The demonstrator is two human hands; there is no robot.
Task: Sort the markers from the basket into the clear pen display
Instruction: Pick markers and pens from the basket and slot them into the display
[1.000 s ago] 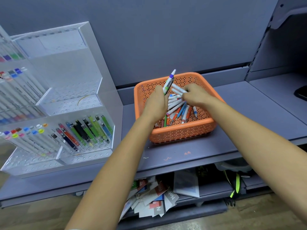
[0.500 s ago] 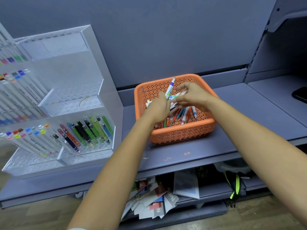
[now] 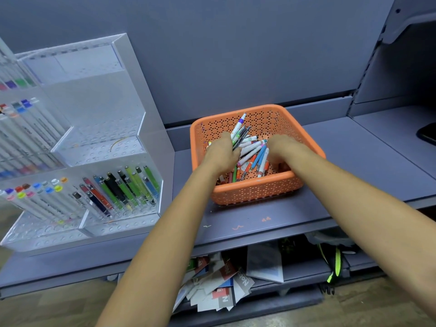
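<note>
In the orange perforated plastic basket (image 3: 257, 192), 12 o'clock: gathering step, left hand (image 3: 223, 154) grips several slim mixed-colour markers (image 3: 239, 132), right hand (image 3: 280, 147) grasp unreadable; next, likely carry them to the clear acrylic pen display (image 3: 132, 147), 9 o'clock.

You face a grey-blue back panel (image 3: 236, 55) above a grey shelf (image 3: 259, 223). Below you, a lower shelf (image 3: 304, 274) holds scattered booklets (image 3: 221, 286). Wood-pattern floor (image 3: 47, 308) lies beneath.

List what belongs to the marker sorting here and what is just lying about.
Job: orange basket; loose markers in it; bunch of markers gripped by the left hand; right hand in the basket; clear pen display.
Lying about: papers on the lower shelf; bag with yellow-green strap; dark object at far right.
</note>
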